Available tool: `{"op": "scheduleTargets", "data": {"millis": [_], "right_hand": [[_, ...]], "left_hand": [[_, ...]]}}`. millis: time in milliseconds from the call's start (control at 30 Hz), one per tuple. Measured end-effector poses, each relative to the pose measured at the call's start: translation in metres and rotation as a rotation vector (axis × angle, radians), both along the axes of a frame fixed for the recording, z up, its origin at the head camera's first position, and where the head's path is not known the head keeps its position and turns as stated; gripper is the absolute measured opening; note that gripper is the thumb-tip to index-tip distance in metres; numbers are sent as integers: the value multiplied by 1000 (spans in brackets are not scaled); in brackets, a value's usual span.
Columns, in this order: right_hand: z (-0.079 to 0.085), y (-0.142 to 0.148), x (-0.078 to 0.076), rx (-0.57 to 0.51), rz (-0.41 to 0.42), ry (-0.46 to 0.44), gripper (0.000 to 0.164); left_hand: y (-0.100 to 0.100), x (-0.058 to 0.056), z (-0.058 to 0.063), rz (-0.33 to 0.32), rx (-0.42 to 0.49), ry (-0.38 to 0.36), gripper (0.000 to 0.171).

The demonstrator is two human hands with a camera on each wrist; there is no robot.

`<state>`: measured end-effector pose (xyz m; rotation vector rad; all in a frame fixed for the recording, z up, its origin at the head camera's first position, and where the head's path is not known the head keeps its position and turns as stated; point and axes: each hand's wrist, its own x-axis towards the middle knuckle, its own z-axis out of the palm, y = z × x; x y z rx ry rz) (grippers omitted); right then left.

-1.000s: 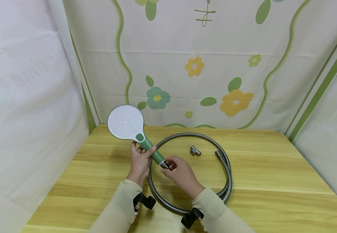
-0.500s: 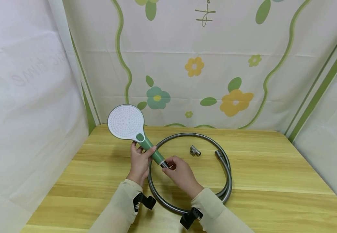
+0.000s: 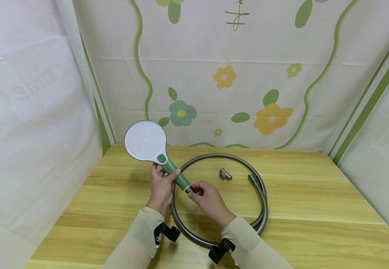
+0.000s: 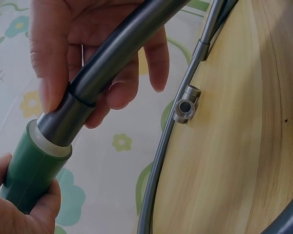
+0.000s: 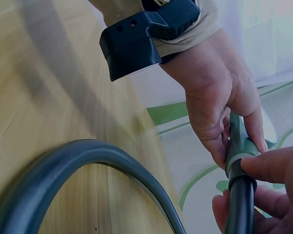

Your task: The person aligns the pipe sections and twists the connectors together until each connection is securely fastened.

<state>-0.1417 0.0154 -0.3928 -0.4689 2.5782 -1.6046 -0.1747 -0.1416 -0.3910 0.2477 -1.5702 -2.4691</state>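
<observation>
A hand shower (image 3: 145, 141), white-faced with a green handle (image 3: 174, 173), is held up over the table, face toward the head camera. My left hand (image 3: 161, 189) grips the handle. At its lower end sits the dark metal end nut (image 4: 63, 122) of a shower hose (image 4: 117, 46), right against the handle's pale collar (image 4: 49, 144). Thumb and fingers of my right hand (image 3: 211, 201) pinch this nut; in the head view they cover most of it. The right wrist view shows nut and handle lined up, both hands (image 5: 212, 92) close together.
The hose's loop (image 3: 223, 155) lies on the wooden table (image 3: 315, 201) around and below the hands, its other end (image 3: 252, 178) at the right. Inside the loop is a small metal tee fitting (image 3: 225, 174). Printed cloth walls (image 3: 194, 74) enclose the table.
The fingers of my right hand have shifted slightly on the nut, moving a little closer up toward the handle. The left hand and hand shower have stayed in place.
</observation>
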Motion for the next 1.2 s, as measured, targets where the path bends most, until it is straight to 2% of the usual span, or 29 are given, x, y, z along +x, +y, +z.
{"op": "scheduleTargets", "data": {"millis": [567, 1200], "right_hand": [[-3, 1, -5, -119, 43, -127, 31], [0, 3, -4, -214, 58, -270, 35]], "left_hand": [[-1, 2, 2, -10, 0, -15, 87], [-2, 2, 0, -23, -13, -13, 85]]}}
